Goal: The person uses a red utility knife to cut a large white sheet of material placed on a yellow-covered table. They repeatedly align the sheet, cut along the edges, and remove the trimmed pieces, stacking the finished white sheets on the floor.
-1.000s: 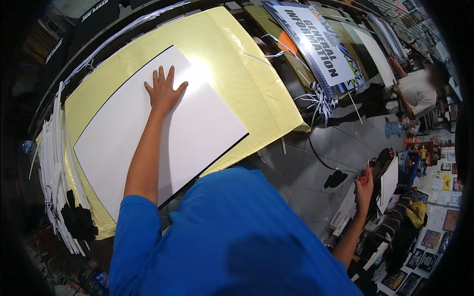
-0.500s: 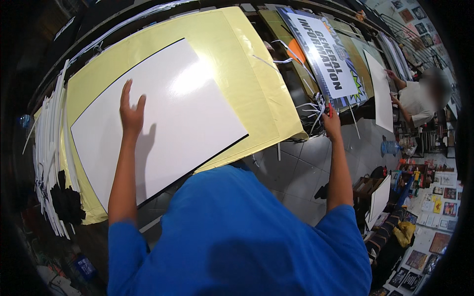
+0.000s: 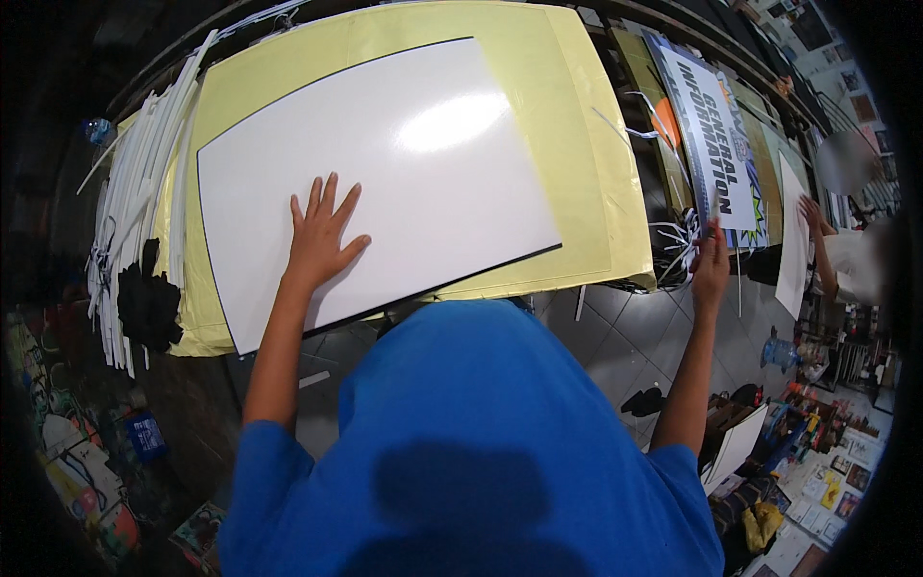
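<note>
A large glossy white board (image 3: 423, 163) with a dark edging lies on a yellow-covered table (image 3: 615, 212). My left hand (image 3: 325, 236) rests on the board's near left part, its fingers spread. Off the table's right side, my right hand (image 3: 710, 262) is closed round a small red-handled tool (image 3: 713, 227). Its kind is hard to make out, as the fingers cover most of it. Close by are a tangle of thin white and dark strips (image 3: 676, 240) and a printed sign panel (image 3: 707, 135).
Long white strips (image 3: 144, 221) are stacked along the table's left side, with a black cloth (image 3: 149, 306) beside them. At the far right a person (image 3: 851, 264) holds a white panel (image 3: 793, 236). A large clear bottle (image 3: 779, 352) stands on the tiled floor (image 3: 615, 351).
My left hand has come down onto the board with its fingers spreading. My right hand still holds the red-handled tool beside the sign panel. The whole view has shifted.
</note>
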`<action>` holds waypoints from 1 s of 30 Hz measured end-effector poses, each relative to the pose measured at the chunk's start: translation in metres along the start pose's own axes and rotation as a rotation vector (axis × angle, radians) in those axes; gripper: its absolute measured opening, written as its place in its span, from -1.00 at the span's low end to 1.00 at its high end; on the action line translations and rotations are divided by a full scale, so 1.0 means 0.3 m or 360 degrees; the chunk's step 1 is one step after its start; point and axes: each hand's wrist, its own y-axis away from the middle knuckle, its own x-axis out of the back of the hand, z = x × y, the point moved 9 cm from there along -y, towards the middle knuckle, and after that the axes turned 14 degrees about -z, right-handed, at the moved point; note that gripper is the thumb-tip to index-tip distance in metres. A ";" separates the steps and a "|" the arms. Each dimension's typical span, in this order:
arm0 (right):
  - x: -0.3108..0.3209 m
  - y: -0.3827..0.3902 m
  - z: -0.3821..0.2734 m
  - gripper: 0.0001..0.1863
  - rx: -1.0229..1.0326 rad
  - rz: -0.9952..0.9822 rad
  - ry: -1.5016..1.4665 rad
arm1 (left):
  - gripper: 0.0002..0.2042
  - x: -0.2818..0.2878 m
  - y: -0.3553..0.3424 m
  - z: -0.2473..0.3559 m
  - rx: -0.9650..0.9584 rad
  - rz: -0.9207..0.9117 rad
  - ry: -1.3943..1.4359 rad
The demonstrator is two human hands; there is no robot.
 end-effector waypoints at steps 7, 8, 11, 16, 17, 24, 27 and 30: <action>-0.630 0.132 -0.383 -0.65 0.0161 -0.1322 0.0982 | -0.22 0.028 -0.065 -0.055 -0.0008 -0.0038 -0.0048; -0.677 0.153 -0.408 -0.66 0.0406 -0.1364 0.1112 | -0.22 0.036 -0.070 -0.050 -0.0015 -0.0035 -0.0059; -0.785 0.158 -0.425 -0.54 0.0394 -0.1520 0.1377 | -0.22 0.081 -0.079 0.025 -0.0039 0.0016 -0.0033; -0.875 0.111 -0.452 -0.46 0.0548 -0.1625 0.1720 | -0.19 0.078 -0.092 0.250 -0.0320 0.0060 0.0061; -0.886 0.104 -0.452 -0.46 0.0583 -0.1638 0.1724 | -0.20 0.059 -0.103 0.273 -0.0305 0.0011 0.0043; -0.930 0.066 -0.421 -0.40 0.0591 -0.1686 0.1775 | -0.20 -0.014 -0.130 0.311 -0.0287 -0.0083 -0.0006; -0.939 0.064 -0.425 -0.38 0.0563 -0.1713 0.1806 | -0.20 -0.014 -0.128 0.311 -0.0299 -0.0058 0.0004; -0.945 0.058 -0.421 -0.37 0.0536 -0.1748 0.1834 | -0.19 -0.020 -0.127 0.310 -0.0304 -0.0034 0.0008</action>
